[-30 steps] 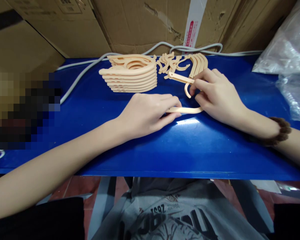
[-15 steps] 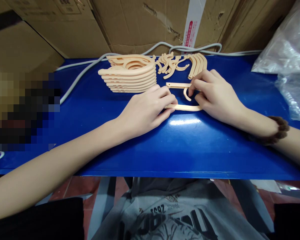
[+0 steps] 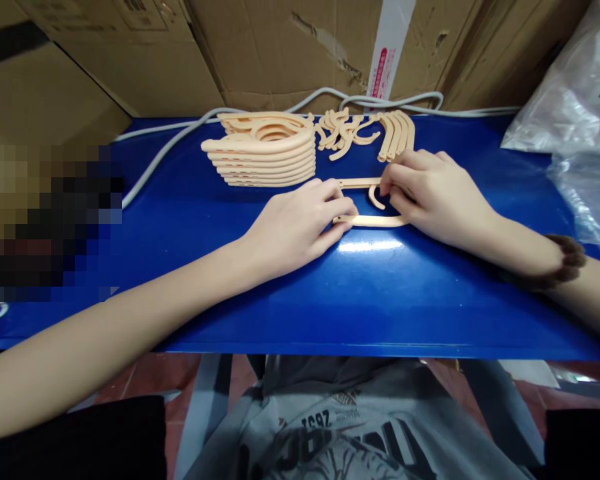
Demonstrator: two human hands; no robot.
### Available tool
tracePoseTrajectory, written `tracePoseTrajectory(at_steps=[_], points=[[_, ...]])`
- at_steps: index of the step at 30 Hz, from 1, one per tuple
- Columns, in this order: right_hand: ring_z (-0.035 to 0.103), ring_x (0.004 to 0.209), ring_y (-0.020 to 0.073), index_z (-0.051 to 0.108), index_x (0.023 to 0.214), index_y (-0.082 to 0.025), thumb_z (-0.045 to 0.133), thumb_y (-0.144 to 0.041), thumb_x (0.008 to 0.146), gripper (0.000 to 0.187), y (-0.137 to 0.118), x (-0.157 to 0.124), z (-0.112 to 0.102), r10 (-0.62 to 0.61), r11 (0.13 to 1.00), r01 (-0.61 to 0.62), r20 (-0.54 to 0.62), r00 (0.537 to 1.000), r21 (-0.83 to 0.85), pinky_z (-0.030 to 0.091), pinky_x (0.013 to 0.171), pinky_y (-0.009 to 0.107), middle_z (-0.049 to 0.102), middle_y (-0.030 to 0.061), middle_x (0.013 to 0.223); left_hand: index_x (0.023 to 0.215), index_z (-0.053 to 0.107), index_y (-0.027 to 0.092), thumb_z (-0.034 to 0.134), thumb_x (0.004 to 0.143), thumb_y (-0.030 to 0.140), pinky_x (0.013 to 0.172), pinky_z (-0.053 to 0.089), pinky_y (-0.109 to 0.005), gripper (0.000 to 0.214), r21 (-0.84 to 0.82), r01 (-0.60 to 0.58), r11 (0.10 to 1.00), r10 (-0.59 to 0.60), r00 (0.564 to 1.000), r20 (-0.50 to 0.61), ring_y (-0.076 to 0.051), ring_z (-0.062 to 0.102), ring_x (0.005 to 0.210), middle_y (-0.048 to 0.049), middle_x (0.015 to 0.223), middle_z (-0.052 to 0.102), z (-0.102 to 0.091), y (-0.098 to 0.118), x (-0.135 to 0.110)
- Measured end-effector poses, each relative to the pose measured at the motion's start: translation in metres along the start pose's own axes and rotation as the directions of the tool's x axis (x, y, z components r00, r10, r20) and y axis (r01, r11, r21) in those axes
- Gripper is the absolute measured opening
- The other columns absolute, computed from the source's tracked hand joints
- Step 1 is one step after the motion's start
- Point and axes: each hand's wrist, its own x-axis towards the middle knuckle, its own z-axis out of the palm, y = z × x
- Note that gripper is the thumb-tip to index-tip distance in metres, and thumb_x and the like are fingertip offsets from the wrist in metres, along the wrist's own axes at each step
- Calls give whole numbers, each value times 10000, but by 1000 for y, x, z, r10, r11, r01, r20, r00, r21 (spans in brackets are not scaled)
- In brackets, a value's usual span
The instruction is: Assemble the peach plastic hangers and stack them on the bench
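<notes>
A cream plastic folding hanger [image 3: 377,221] lies on the blue table, its two arms side by side with a curved hook [image 3: 376,198] between them. My left hand [image 3: 305,217] is closed on the left end of the nearer arm; its fingers also reach the end of the farther arm [image 3: 357,182]. My right hand [image 3: 427,187] is closed round the hanger's right end, by the base of the hook, and hides how the parts meet there. Beyond my left hand stands a stack of cream hangers [image 3: 263,157].
Loose hooks [image 3: 343,130] and several curved hanger arms [image 3: 397,135] lie at the back of the blue table [image 3: 290,313]. A pale cable [image 3: 165,153] runs along cardboard boxes [image 3: 275,53]. Clear plastic bags [image 3: 565,93] rest at the right.
The view has shifted slightly. Both hands keep their hold on the hanger, and its nearer arm's left end shows a little more beside my left fingers.
</notes>
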Motion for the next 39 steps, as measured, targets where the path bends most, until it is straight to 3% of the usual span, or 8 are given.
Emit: tracePoseTrajectory(at_steps=[3, 6, 11, 16, 19, 26, 33, 39], points=[[653, 990, 319, 634, 970, -193, 458, -214, 922, 184, 1, 2, -6, -7, 1000, 8, -8, 1000, 24, 423, 840, 446, 710, 134, 1052, 1096, 709, 190, 512, 1031, 268, 726, 456, -304, 221, 0, -1, 1000, 1, 1000, 2, -205, 628, 963, -53, 1051, 666, 0, 2, -1], [685, 925, 278, 633, 1141, -164, 514, -244, 932, 253, 3, 15, -17, 74, 991, -65, -70, 995, 115, 443, 792, 386, 751, 121, 1024, 1081, 710, 186, 505, 1034, 264, 726, 465, -305, 225, -11, 2, 1000, -2, 1000, 6, -207, 630, 978, -57, 1071, 671, 0, 4, 0], [695, 992, 296, 721, 1194, -171, 536, -271, 942, 328, 13, 65, -31, 161, 981, -163, -28, 987, -107, 400, 730, 356, 770, 132, 1096, 1090, 713, 185, 521, 1023, 242, 700, 460, -297, 211, -22, 6, 1000, -6, 1000, 7, -203, 633, 974, -53, 1076, 671, 1, 4, 1], [668, 1136, 378, 685, 1333, -185, 530, -431, 981, 456, 27, 115, -18, 245, 955, -239, 15, 969, -176, 477, 839, 438, 726, 187, 1231, 1095, 726, 195, 536, 1023, 251, 715, 469, -291, 211, -35, 5, 999, -5, 1000, -5, -191, 632, 969, -40, 1071, 670, 3, 3, 1], [654, 1171, 415, 689, 1315, -166, 512, -532, 981, 526, 29, 131, -8, 214, 968, -211, 8, 977, -133, 503, 887, 499, 711, 225, 1245, 1086, 742, 208, 558, 1019, 272, 723, 473, -292, 207, -56, 22, 998, -22, 1000, -7, -186, 633, 965, -31, 1060, 673, 3, 3, 2], [675, 1122, 418, 722, 1221, -97, 508, -572, 956, 585, 21, 147, 4, 233, 962, -220, 66, 970, -161, 517, 880, 499, 722, 249, 1197, 1097, 750, 203, 566, 1018, 271, 757, 484, -305, 212, -93, 38, 995, -38, 999, 6, -193, 636, 982, -33, 1060, 672, 2, 3, 2], [662, 1167, 421, 727, 1220, -120, 514, -445, 973, 460, 23, 152, 12, 251, 960, -237, 82, 965, -146, 511, 933, 520, 721, 219, 1228, 1098, 752, 209, 559, 1022, 273, 720, 478, -295, 218, -83, 34, 996, -33, 999, 5, -188, 635, 971, -37, 1083, 678, 2, 3, 3], [668, 1168, 370, 724, 1234, -174, 588, -362, 945, 370, 26, 156, 9, 292, 955, -286, 84, 953, -78, 515, 945, 468, 739, 164, 1214, 1095, 750, 201, 554, 1025, 274, 742, 486, -301, 220, -84, 31, 996, -30, 1000, 10, -192, 639, 979, -42, 1082, 680, 2, 2, 4]])
